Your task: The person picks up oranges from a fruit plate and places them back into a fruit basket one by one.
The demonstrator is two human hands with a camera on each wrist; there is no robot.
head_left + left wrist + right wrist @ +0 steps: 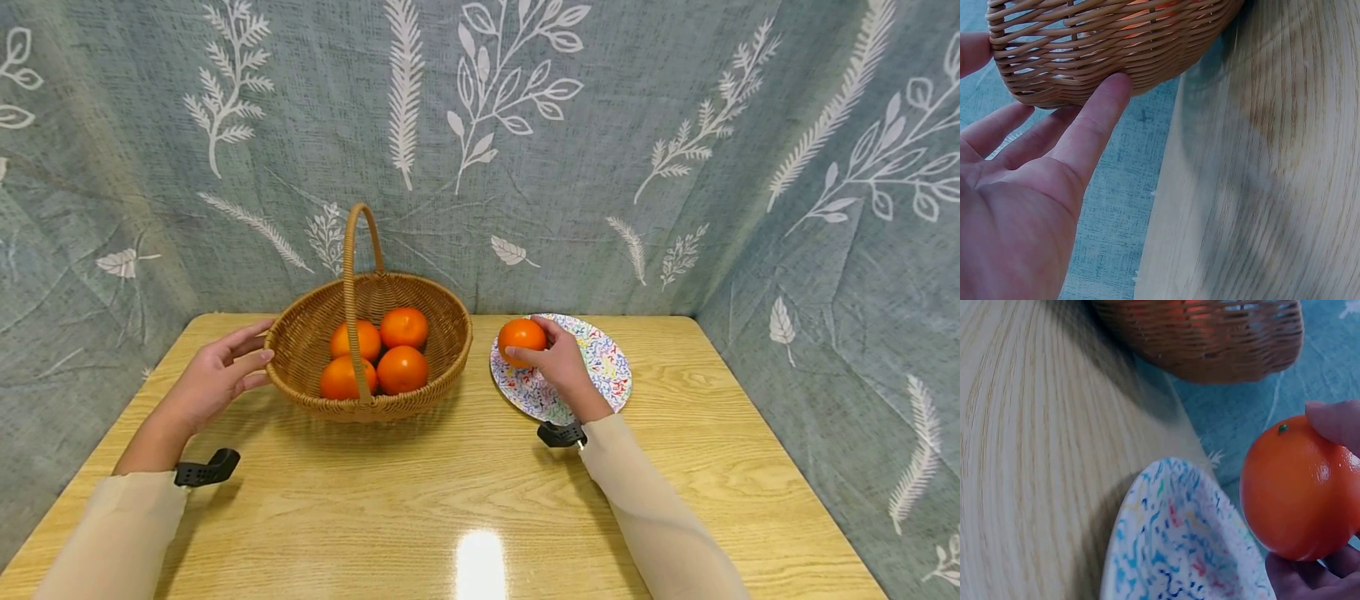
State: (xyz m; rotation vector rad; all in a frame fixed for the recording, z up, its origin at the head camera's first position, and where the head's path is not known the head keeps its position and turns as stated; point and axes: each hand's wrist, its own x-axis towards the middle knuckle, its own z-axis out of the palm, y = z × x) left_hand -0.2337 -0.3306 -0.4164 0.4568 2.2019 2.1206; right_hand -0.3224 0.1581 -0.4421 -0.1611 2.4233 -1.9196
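My right hand (561, 363) grips an orange (522, 341) between thumb and fingers, over the near left part of a round patterned plate (604, 367). In the right wrist view the orange (1297, 494) shows a small green stem spot and hangs above the plate's edge. To the left stands a wicker basket (307, 333) with a tall arched handle and several oranges (402, 369) inside. My left hand (213, 375) touches its left side, fingers mostly straight. In the left wrist view those fingers (1094, 122) rest against the basket's outer weave (1110, 50).
The wooden table (360, 517) carries the basket and plate near its back edge. A grey-green leaf-print cloth (315, 125) hangs behind and at both sides. A dark wrist mount (207, 468) sits on the left forearm, another (561, 434) on the right.
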